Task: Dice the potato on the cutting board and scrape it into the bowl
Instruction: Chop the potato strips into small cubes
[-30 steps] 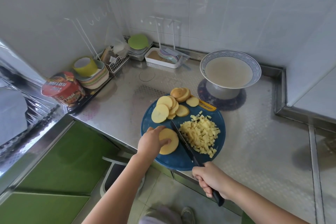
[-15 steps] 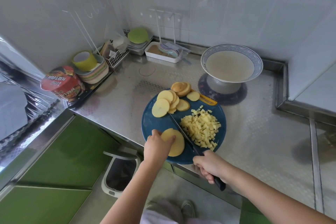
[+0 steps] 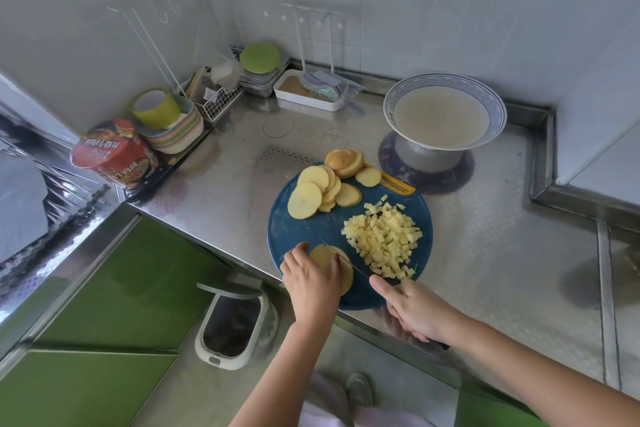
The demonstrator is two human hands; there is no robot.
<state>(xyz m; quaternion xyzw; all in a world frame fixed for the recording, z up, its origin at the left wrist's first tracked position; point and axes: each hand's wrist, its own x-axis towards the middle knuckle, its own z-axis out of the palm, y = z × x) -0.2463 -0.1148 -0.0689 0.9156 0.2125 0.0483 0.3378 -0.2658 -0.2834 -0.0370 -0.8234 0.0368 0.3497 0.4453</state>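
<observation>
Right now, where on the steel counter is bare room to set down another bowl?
Largest: steel counter right of the round blue cutting board, nearer than the blue-rimmed bowl. Smaller: between board and white tray. Crowded: back-left corner, striped stacked plates and red noodle cup.

The left hand (image 3: 311, 279) covers part of a potato slice (image 3: 346, 279). The right hand (image 3: 415, 315) hides most of the knife handle (image 3: 442, 345).

**Layout about the cutting board**

On the cutting board (image 3: 311, 229): sliced rounds (image 3: 308, 201) far left, dice pile (image 3: 384, 243) right, single slice (image 3: 346, 274) at the near edge under the left hand (image 3: 311, 281), knife (image 3: 332, 250) between slice and dice. Bowl (image 3: 388, 107) behind-right, apparently just off the board; bin (image 3: 232, 326) below-left.
</observation>
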